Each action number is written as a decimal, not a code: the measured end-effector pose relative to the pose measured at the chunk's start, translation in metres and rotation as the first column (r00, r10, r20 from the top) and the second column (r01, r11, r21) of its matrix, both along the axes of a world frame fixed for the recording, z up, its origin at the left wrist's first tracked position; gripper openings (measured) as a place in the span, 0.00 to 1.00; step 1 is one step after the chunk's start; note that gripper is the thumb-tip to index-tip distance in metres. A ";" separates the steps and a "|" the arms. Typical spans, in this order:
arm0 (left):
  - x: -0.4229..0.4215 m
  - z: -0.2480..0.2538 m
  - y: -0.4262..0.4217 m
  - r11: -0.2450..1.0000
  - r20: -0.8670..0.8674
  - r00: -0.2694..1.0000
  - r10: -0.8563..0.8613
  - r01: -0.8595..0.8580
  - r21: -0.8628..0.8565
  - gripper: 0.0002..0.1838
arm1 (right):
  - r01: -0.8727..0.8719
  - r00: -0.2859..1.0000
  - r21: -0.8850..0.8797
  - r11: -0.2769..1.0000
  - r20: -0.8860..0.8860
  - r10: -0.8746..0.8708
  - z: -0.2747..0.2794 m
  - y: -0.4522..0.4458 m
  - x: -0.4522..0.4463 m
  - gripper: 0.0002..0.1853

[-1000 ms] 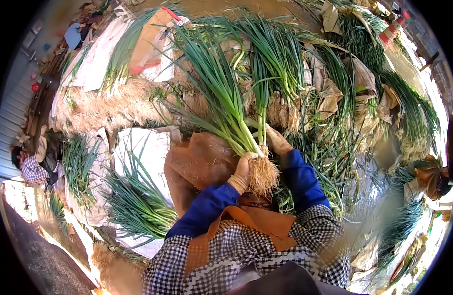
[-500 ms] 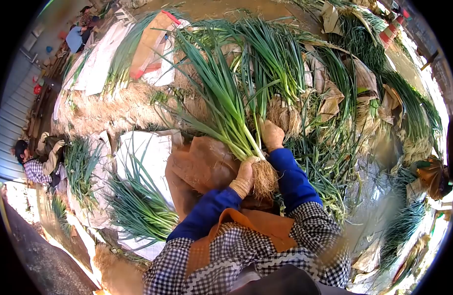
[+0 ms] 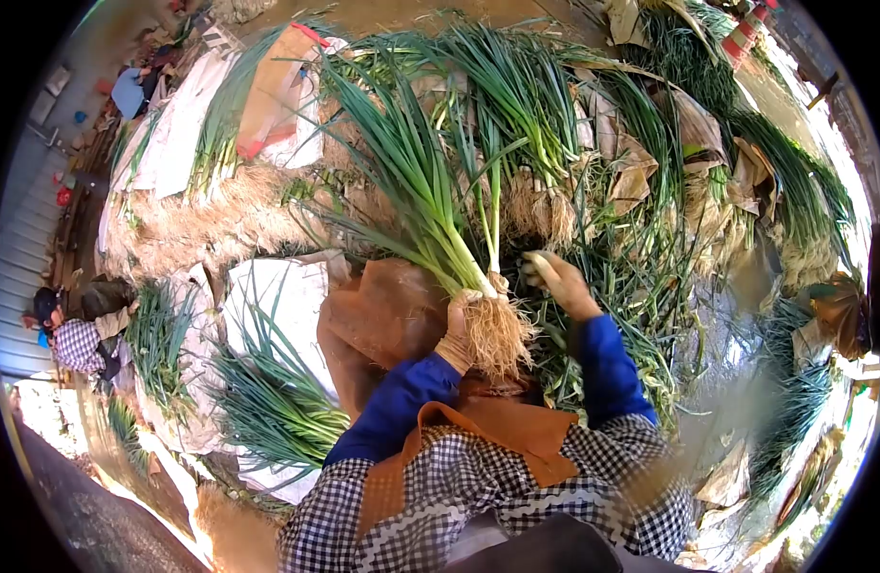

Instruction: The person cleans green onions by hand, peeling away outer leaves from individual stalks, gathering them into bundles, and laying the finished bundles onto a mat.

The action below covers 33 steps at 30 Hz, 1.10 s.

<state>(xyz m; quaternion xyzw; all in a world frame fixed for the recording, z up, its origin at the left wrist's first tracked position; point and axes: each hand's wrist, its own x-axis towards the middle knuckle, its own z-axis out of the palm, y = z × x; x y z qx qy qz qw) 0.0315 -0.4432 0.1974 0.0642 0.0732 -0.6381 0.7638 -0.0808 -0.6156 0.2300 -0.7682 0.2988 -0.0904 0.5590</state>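
Observation:
My left hand [image 3: 458,320] is closed around the lower stalks of a bunch of green onions [image 3: 430,215], just above their roots. The bunch leans up and to the left, with its tangled pale roots [image 3: 498,336] hanging toward my lap. One thinner green onion [image 3: 492,222] stands at the bunch's right side, its root end touching the others. To the right of the roots is my right hand [image 3: 561,284], apart from the bunch. Its fingers point left and look spread, with nothing plainly held. A brown cloth [image 3: 378,320] covers my lap.
Long rows of green onions with roots [image 3: 220,215] lie ahead. At left, a loose pile [image 3: 273,396] rests on a white sack [image 3: 285,296]. Loose leaves [image 3: 640,325] litter the ground at right. Another person [image 3: 77,339] sits at far left; a cone [image 3: 742,38] stands far right.
My right hand has let go of the thinner green onion and moved right and slightly down. That stalk now stands beside the bunch. My left hand keeps its hold, shifted slightly left.

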 end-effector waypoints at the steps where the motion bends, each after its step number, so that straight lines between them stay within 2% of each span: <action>1: 0.002 0.007 0.001 0.980 -0.044 0.998 -0.053 0.043 -0.194 0.24 | -0.115 0.978 0.366 0.924 0.207 0.040 -0.005 0.004 0.025 0.25; 2: 0.003 0.012 0.001 0.983 -0.115 0.992 -0.041 0.020 -0.184 0.24 | -0.150 0.961 0.540 0.828 0.277 -0.006 -0.023 0.010 0.048 0.23; 3: 0.005 0.008 0.002 0.983 -0.102 0.994 -0.033 0.014 -0.186 0.24 | -0.199 0.940 0.688 0.698 0.336 -0.063 -0.027 0.016 0.067 0.21; 4: 0.008 0.005 0.006 0.998 0.001 1.000 -0.019 0.019 0.057 0.22 | -0.321 0.902 0.560 0.764 0.426 0.067 -0.029 0.017 0.069 0.20; 5: 0.009 0.002 0.008 0.955 0.097 0.995 -0.028 -0.002 0.296 0.20 | -0.180 0.956 0.484 0.856 0.291 0.037 -0.032 0.019 0.071 0.18; 6: 0.013 -0.002 0.011 0.925 0.122 0.991 -0.048 -0.002 0.380 0.18 | -0.088 0.979 0.297 0.951 0.204 0.027 -0.036 0.018 0.071 0.19; 7: 0.013 -0.006 0.009 0.925 0.121 0.991 -0.048 -0.002 0.381 0.18 | -0.003 0.993 0.089 0.996 0.119 -0.007 -0.040 0.016 0.069 0.19; 8: 0.013 -0.011 0.008 0.909 0.177 0.982 -0.065 -0.015 0.416 0.18 | 0.110 0.989 -0.212 0.971 -0.076 -0.129 -0.027 0.020 0.069 0.20; 9: 0.010 -0.003 0.005 0.892 0.229 0.970 -0.085 -0.028 0.452 0.17 | 0.097 0.978 -0.510 0.855 -0.108 -0.176 -0.020 0.025 0.066 0.20; 10: 0.005 0.004 0.000 0.881 0.286 0.955 -0.075 -0.071 0.468 0.14 | 0.119 0.978 -0.468 0.876 -0.099 -0.185 -0.021 0.027 0.065 0.21; 11: 0.003 -0.003 -0.008 0.881 0.273 0.959 -0.079 -0.060 0.468 0.12 | 0.142 0.976 -0.426 0.894 -0.088 -0.197 -0.022 0.029 0.064 0.21; 13: -0.002 -0.013 -0.019 0.851 0.362 0.932 -0.016 -0.177 0.495 0.11 | 0.191 0.973 -0.364 0.912 -0.053 -0.225 -0.034 0.030 0.065 0.21; 15: -0.002 -0.027 -0.022 0.854 0.350 0.937 0.004 -0.186 0.486 0.13 | 0.282 0.957 -0.037 0.959 -0.059 -0.284 -0.053 0.022 0.064 0.20; 16: 0.000 -0.033 -0.023 0.853 0.340 0.940 0.028 -0.199 0.482 0.14 | 0.351 0.936 -0.036 0.936 -0.020 -0.352 -0.061 0.020 0.059 0.20; 17: 0.001 -0.025 -0.022 0.854 0.341 0.940 0.029 -0.201 0.480 0.14 | 0.406 0.914 -0.038 0.913 0.019 -0.406 -0.096 0.001 0.055 0.18; 18: 0.003 -0.012 -0.016 0.897 0.219 0.974 0.049 -0.139 0.420 0.16 | 0.519 0.850 0.216 0.827 -0.032 -0.526 -0.079 -0.007 0.045 0.17; 19: 0.006 -0.001 -0.011 0.932 0.092 0.994 0.055 -0.084 0.352 0.18 | 0.599 0.775 0.447 0.664 -0.116 -0.621 -0.064 -0.012 0.034 0.16; 20: 0.012 -0.003 -0.007 0.924 0.093 0.995 0.029 -0.062 0.377 0.22 | 0.515 0.819 0.298 0.804 0.107 -0.564 -0.057 -0.011 0.028 0.13; 21: 0.013 -0.005 -0.009 0.923 0.091 0.996 0.026 -0.059 0.379 0.22 | 0.518 0.817 0.298 0.802 0.104 -0.567 -0.055 -0.007 0.032 0.13; 23: 0.010 -0.009 -0.013 0.946 0.300 0.954 0.016 -0.112 0.304 0.18 | 0.355 0.846 0.533 0.768 0.167 -0.507 -0.051 0.012 0.045 0.13; 24: 0.006 -0.010 -0.013 0.863 0.325 0.946 0.017 -0.177 0.473 0.12 | 0.262 0.943 0.447 0.855 0.069 -0.325 -0.031 0.018 0.045 0.12; 25: 0.005 -0.015 -0.016 0.889 0.298 0.954 0.019 -0.153 0.432 0.11 | 0.260 0.944 0.395 0.881 0.089 -0.318 -0.035 0.030 0.057 0.13; 26: 0.003 -0.014 -0.018 0.877 0.311 0.948 0.067 -0.205 0.435 0.11 | 0.323 0.930 -0.007 0.946 0.186 -0.316 -0.051 0.029 0.060 0.14; 27: 0.002 -0.014 -0.020 0.861 0.324 0.939 0.115 -0.257 0.440 0.11 | 0.369 0.922 -0.401 0.839 0.274 -0.274 -0.056 0.030 0.064 0.15; 28: 0.003 -0.014 -0.020 0.861 0.327 0.938 0.114 -0.258 0.439 0.11 | 0.363 0.926 -0.258 0.895 0.209 -0.315 -0.060 0.029 0.062 0.16; 29: 0.004 -0.014 -0.019 0.869 0.328 0.939 0.098 -0.242 0.432 0.11 | 0.364 0.925 -0.258 0.895 0.210 -0.316 -0.059 0.030 0.062 0.16; 31: 0.002 -0.014 -0.021 0.878 0.324 0.943 0.080 -0.220 0.424 0.12 | 0.343 0.937 -0.020 0.939 0.080 -0.340 -0.056 0.029 0.058 0.16; 32: 0.002 -0.012 -0.022 0.891 0.345 0.939 0.013 -0.168 0.423 0.12 | 0.320 0.947 0.056 0.946 0.026 -0.322 -0.044 0.027 0.055 0.17; 33: 0.001 -0.013 -0.022 0.899 0.365 0.929 -0.053 -0.115 0.423 0.13 | 0.296 0.955 0.026 0.955 -0.010 -0.296 -0.063 0.016 0.053 0.18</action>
